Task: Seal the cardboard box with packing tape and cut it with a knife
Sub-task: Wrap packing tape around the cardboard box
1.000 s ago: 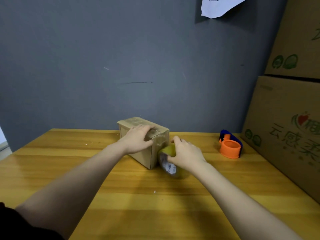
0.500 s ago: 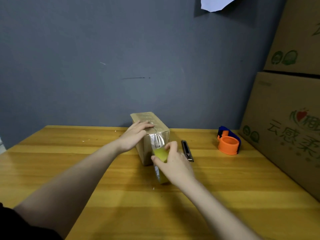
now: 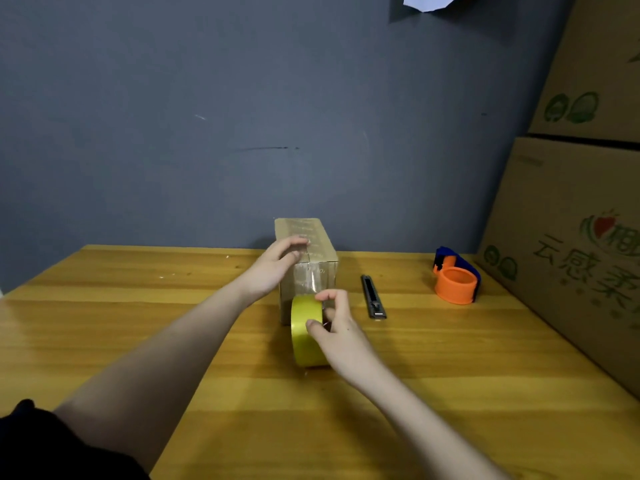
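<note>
Head view, the only one: small cardboard box (image 3: pixel 306 261) is sitting on the wooden table (image 3: pixel 138 341) near the grey wall, narrow end facing the camera. Left hand (image 3: pixel 273 268) is lying flat on the box's top near edge, fingers spread, pressing rather than gripping, nothing enclosed. Right hand (image 3: pixel 337 327) is pinching the yellow packing tape roll (image 3: pixel 306 330), thumb on the outer face and fingers round the far side; the roll is standing on edge on the table, just in front of the box's near face. A shiny strip of tape is running down that near face toward the roll, so the tape looks still attached and uncut. Top already looks glossy along the seam, so my read is that the top run is laid and the end wrap is being finished. Utility knife (image 3: pixel 373 297) is lying on the table just right of the box, untouched by either hand. Orange and blue tape dispenser (image 3: pixel 455 277) is sitting further right, near the large printed cartons (image 3: pixel 571 237). Remaining, as I judge it: pick up the knife, cut the strip, press the tail down.
</note>
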Motion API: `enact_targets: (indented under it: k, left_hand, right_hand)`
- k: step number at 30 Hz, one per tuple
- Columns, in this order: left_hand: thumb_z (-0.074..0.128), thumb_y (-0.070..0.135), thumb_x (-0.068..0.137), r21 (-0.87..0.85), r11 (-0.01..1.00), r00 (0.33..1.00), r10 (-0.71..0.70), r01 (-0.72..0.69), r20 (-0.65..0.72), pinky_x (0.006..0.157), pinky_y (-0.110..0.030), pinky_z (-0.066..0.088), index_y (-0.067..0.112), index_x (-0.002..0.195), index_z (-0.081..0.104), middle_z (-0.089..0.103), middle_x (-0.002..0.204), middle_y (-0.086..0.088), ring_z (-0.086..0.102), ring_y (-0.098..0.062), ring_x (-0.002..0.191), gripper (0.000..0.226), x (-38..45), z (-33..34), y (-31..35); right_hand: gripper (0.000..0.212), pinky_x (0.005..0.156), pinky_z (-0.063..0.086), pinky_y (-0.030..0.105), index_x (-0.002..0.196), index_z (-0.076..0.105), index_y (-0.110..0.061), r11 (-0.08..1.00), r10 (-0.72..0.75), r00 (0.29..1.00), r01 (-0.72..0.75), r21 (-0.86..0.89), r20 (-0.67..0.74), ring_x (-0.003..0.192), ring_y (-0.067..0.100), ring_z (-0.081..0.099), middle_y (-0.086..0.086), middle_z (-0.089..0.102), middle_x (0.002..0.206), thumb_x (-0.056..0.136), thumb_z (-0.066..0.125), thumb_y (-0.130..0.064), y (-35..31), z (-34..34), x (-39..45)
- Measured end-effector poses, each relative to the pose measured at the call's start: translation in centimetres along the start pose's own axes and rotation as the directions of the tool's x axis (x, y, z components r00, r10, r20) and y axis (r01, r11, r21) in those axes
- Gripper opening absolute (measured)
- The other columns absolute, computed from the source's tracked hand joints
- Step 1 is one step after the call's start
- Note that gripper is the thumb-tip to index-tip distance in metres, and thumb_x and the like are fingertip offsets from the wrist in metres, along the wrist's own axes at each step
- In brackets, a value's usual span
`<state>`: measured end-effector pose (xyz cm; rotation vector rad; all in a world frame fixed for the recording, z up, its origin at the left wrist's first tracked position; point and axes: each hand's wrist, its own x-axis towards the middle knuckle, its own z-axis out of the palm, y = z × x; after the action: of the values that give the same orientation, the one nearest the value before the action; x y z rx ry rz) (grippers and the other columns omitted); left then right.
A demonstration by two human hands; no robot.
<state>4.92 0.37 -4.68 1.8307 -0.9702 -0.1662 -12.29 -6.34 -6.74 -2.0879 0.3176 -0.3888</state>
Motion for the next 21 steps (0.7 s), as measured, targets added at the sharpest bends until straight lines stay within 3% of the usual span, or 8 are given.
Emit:
enact_targets:
  k: [2,4,7,14,18,21]
  left_hand:
    - [0.037,0.007,0.098,0.041,0.999,1.000,0.003,-0.004,0.026,0.110,-0.023,0.022,0.013,0.132,0.052,0.039,0.147,-0.003,0.031,-0.014,0.138,0.038,0.1,-0.3,0.0]
    - [0.038,0.009,0.098,0.094,0.995,0.999,0.018,-0.022,0.034,0.112,-0.023,0.018,0.015,0.132,0.053,0.038,0.149,-0.003,0.029,-0.015,0.140,0.037,0.2,-0.4,-0.1]
    - [0.044,0.018,0.098,0.146,0.988,0.998,0.045,-0.050,0.034,0.112,-0.023,0.016,0.019,0.132,0.054,0.040,0.147,-0.001,0.029,-0.013,0.139,0.035,0.2,-0.1,-0.1]
    - [0.052,0.023,0.095,0.241,0.967,0.997,0.076,-0.082,0.033,0.112,-0.024,0.025,0.021,0.125,0.060,0.052,0.135,-0.002,0.040,-0.012,0.131,0.031,0.5,0.3,-0.1]
    - [0.052,0.024,0.094,0.239,0.969,0.998,0.060,-0.064,0.023,0.114,-0.028,0.026,0.021,0.124,0.060,0.053,0.132,-0.002,0.041,-0.012,0.129,0.031,0.2,0.1,0.1]
    - [0.047,0.023,0.097,0.238,0.970,0.998,0.044,-0.053,0.043,0.110,-0.022,0.020,0.019,0.128,0.056,0.048,0.138,-0.004,0.035,-0.013,0.134,0.033,-0.1,0.5,0.4]
  right_hand:
    - [0.029,0.070,0.040,0.031,0.117,0.034,-0.023,1.000,-0.005,1.000,0.005,0.028,0.006,0.077,0.016,0.054,-0.015,0.054,0.101,0.094,0.051,-0.019,0.1,0.1,-0.1]
    - [0.028,0.066,0.038,0.028,0.114,0.035,-0.024,0.999,-0.029,1.000,0.029,0.037,-0.003,0.066,0.012,0.046,-0.015,0.056,0.091,0.093,0.053,-0.020,0.1,0.5,-0.4]
    - [0.029,0.075,0.045,0.035,0.112,0.036,-0.026,0.998,-0.043,0.999,0.044,0.039,-0.024,0.074,0.017,0.054,-0.008,0.062,0.101,0.091,0.055,-0.022,0.1,0.8,-0.6]
    - [0.029,0.061,0.037,0.022,0.113,0.035,-0.023,1.000,-0.025,1.000,0.025,0.018,-0.010,0.061,0.005,0.043,-0.016,0.054,0.086,0.092,0.055,-0.020,0.2,-0.1,-1.6]
    - [0.032,0.076,0.046,0.033,0.117,0.036,-0.027,0.999,-0.001,1.000,0.002,-0.050,0.004,0.082,0.019,0.059,0.002,0.061,0.111,0.091,0.055,-0.024,0.1,-0.9,-2.2]
    - [0.031,0.067,0.041,0.032,0.113,0.035,-0.031,0.998,-0.012,1.000,0.012,-0.061,0.012,0.060,0.010,0.044,0.004,0.064,0.104,0.090,0.056,-0.026,0.6,-1.3,-2.0]
